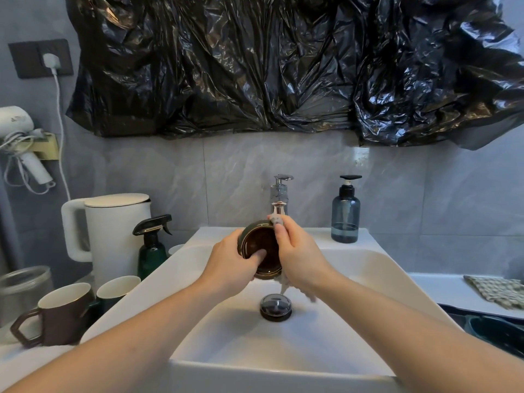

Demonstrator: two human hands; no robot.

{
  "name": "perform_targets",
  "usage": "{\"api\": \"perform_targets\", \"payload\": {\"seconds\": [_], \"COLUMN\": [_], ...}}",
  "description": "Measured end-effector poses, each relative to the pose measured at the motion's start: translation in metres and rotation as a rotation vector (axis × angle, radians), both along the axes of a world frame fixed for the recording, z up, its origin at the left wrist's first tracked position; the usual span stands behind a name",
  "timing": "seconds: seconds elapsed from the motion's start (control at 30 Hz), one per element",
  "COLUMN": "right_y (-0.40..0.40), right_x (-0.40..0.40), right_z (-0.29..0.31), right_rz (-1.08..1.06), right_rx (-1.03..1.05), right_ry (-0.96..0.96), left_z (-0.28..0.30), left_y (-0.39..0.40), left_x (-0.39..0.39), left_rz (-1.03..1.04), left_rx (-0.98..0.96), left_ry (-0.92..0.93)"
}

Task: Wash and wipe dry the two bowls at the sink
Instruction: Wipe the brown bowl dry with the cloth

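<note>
Both forearms reach in over the white sink point(147, 282). Left hand point(226, 265) grips a dark brown bowl point(259, 246) tipped on its side above the basin, thumb curled inside, just below the tap point(279, 194). Right hand point(297, 251) pinches what seems a pale cloth point(277, 221) against the bowl's rim, its tail dangling above the drain plug point(275, 306)

Grey marbled wall tiles point(232, 177) fill the middle of the frame. Crumpled black plastic sheeting point(283, 63) hangs across the top. At upper left a dark socket plate point(27, 59) holds a white plug point(51, 60); below it a white hair dryer point(19, 129) sits in a wall holder. A white countertop point(442, 287) runs along the right.
</note>
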State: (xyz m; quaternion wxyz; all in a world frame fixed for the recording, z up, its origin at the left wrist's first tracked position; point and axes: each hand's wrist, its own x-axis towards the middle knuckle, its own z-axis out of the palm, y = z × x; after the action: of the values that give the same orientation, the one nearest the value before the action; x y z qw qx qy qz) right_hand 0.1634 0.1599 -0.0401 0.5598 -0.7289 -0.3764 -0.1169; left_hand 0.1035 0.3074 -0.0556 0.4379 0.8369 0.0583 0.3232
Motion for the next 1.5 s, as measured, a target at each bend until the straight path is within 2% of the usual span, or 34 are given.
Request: {"api": "perform_targets", "payload": {"seconds": [0.1, 0.23, 0.33, 0.4, 0.47, 0.6, 0.7, 0.77, 0.87, 0.93, 1.07, 1.17, 1.3, 1.4, 1.5], "right_y": [-0.001, -0.002, -0.001, -0.002, -0.004, 0.0, -0.002, -0.006, -0.005, -0.004, -0.002, 0.0, 0.002, 0.0, -0.004], "right_x": [-0.001, -0.007, -0.005, -0.003, -0.004, -0.007, -0.008, -0.008, -0.003, -0.002, -0.008, -0.007, -0.007, -0.007, -0.006], "right_z": [-0.003, 0.005, 0.004, -0.001, -0.004, -0.001, 0.003, 0.003, 0.0, -0.002, 0.001, 0.002, 0.003, 0.005, -0.002], "right_rz": [-0.018, 0.032, 0.052, 0.05, 0.059, 0.036, 0.026, 0.018, 0.035, 0.019, -0.004, -0.032, -0.058, -0.028, 0.032], "right_rx": [-0.131, -0.06, -0.004, -0.051, -0.11, -0.019, -0.064, -0.087, -0.065, -0.107, -0.087, -0.115, -0.14, -0.108, -0.16], "right_ry": [-0.127, -0.139, 0.006, 0.121, 0.153, 0.022, -0.095, -0.065, 0.121, 0.141, -0.041, -0.129, -0.07, 0.09, 0.196], "left_z": [-0.002, 0.001, 0.004, 0.006, 0.007, 0.005, 0.004, 0.004, 0.005, 0.005, 0.0, -0.001, -0.002, 0.002, 0.011], "left_y": [0.0, 0.001, -0.001, 0.001, 0.004, 0.001, -0.002, -0.002, 0.0, 0.003, -0.001, -0.001, -0.001, -0.002, -0.003], "left_x": [-0.001, -0.001, 0.0, -0.001, -0.002, -0.002, -0.001, 0.0, -0.002, -0.003, -0.003, -0.002, -0.003, -0.004, -0.006], "left_rz": [-0.018, -0.045, 0.012, 0.037, 0.037, 0.004, 0.013, 0.041, 0.097, 0.09, 0.018, 0.059, 0.099, 0.157, 0.191], "left_rx": [0.067, -0.035, -0.128, -0.211, -0.243, -0.149, -0.056, -0.036, -0.065, -0.068, 0.028, 0.098, 0.105, 0.078, -0.047], "left_ry": [0.024, -0.017, -0.051, -0.065, -0.053, -0.012, 0.006, -0.006, -0.048, -0.052, 0.004, 0.002, -0.003, -0.051, -0.119]}}
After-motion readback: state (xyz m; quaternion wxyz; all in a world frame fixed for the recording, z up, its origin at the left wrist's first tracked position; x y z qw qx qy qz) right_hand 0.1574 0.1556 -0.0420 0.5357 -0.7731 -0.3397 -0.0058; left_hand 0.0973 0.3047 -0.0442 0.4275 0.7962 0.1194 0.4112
